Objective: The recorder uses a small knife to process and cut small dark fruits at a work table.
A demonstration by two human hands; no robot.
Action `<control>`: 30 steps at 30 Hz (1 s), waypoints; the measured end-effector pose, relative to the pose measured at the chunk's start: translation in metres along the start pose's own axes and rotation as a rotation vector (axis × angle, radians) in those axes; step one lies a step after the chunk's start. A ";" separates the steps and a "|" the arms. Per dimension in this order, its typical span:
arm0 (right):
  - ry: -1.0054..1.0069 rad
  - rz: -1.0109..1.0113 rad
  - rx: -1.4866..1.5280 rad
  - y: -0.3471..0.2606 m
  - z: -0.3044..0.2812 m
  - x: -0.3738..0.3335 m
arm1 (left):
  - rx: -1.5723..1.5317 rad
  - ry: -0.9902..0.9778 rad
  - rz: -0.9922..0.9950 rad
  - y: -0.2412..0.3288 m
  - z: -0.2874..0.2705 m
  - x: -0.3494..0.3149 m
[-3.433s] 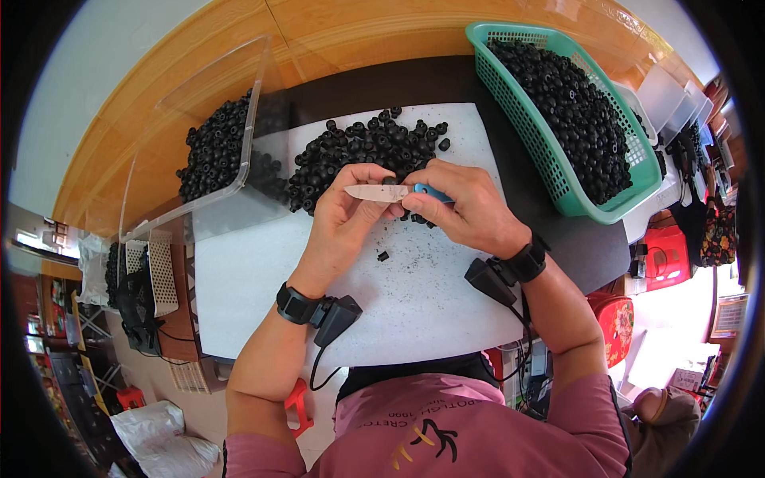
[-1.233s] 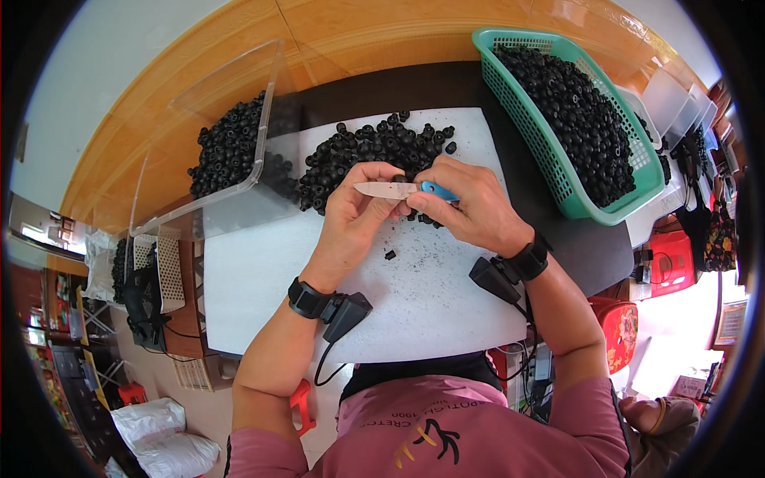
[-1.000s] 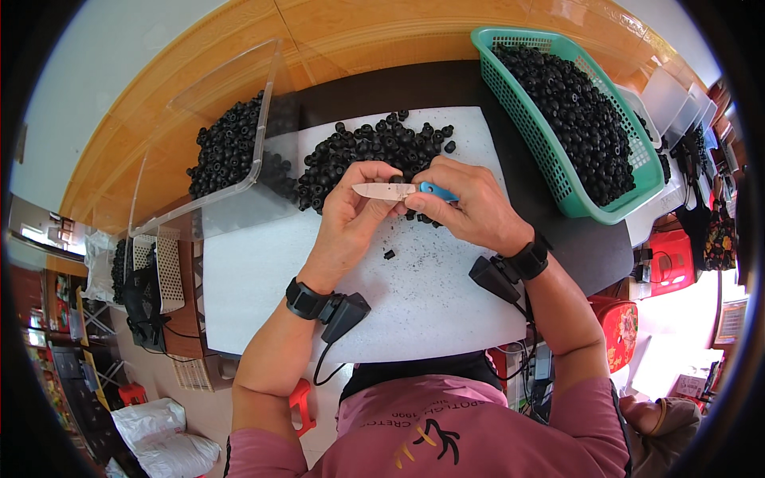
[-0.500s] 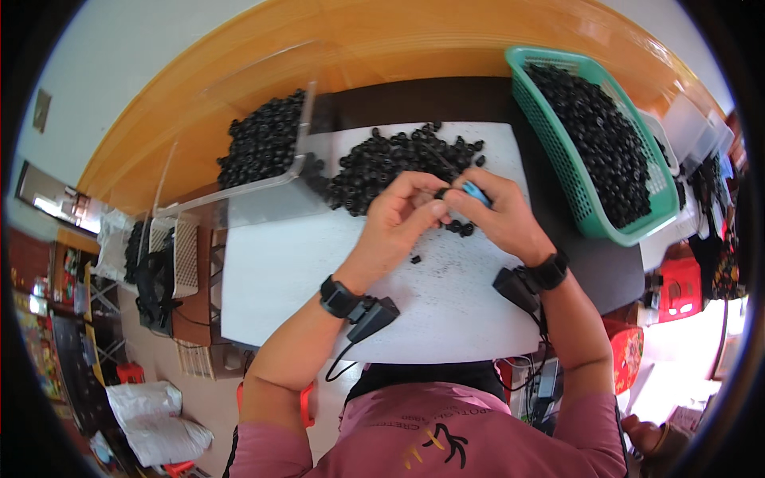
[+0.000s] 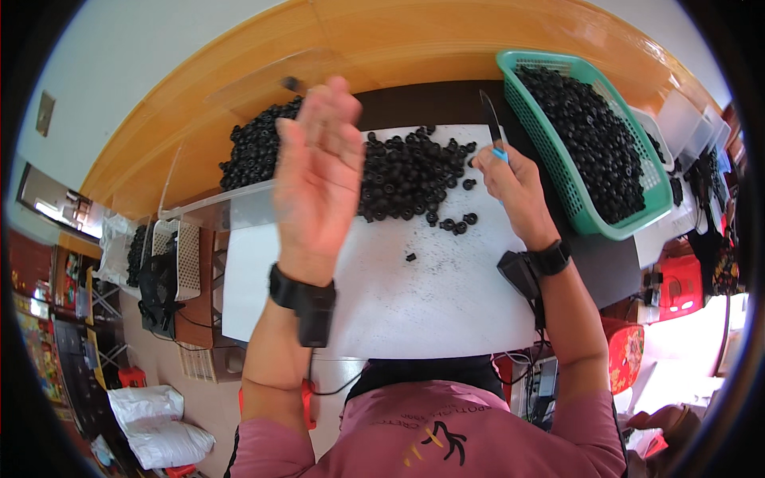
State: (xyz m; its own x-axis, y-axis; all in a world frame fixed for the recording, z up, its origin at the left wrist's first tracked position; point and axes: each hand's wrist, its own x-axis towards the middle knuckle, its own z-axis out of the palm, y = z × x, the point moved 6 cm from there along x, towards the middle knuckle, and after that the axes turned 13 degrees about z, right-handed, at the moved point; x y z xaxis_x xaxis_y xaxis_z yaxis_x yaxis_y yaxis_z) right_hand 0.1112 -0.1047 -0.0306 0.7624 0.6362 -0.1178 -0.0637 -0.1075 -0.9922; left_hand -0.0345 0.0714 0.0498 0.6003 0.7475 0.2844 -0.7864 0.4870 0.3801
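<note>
My left hand (image 5: 319, 171) is raised in front of the clear plastic bin (image 5: 251, 199), palm showing and fingers stretched out. Just beyond its fingertips a small blurred black piece (image 5: 292, 84) is in the air, above the black parts (image 5: 253, 147) in the bin. My right hand (image 5: 514, 179) is closed round the blue handle of a knife (image 5: 490, 115), whose blade points away from me. Between the hands lies a heap of small round black parts (image 5: 410, 175) on the white board (image 5: 382, 295). Some strays and dark crumbs lie nearer to me.
A green basket (image 5: 550, 159) full of black parts stands at the right of the dark table (image 5: 606, 271). An orange wooden panel (image 5: 414, 40) rises behind. To the left, a beige basket (image 5: 187, 263) stands beside the table; white sacks (image 5: 159, 426) lie on the floor.
My hands have moved apart. The left went up and left to the bin, opened, and a black piece left it. The right moved right with the knife, its blade now upright.
</note>
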 end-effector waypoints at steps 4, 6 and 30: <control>0.078 -0.054 0.126 -0.003 -0.008 0.005 | 0.272 -0.329 -0.106 -0.022 0.000 0.001; 0.081 -0.078 0.145 0.000 -0.011 0.007 | 0.784 -0.513 -0.274 -0.053 -0.015 -0.007; -0.011 -0.056 -0.059 0.010 0.012 0.005 | 1.337 -0.771 -0.167 -0.091 -0.039 -0.024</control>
State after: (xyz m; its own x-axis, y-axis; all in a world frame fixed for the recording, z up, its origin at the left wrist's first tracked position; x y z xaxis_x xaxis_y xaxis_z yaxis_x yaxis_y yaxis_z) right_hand 0.1069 -0.0929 -0.0414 0.7569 0.6505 -0.0634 0.0169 -0.1164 -0.9931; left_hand 0.0168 0.0272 -0.0256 0.9219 0.1182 0.3691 -0.2594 -0.5193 0.8143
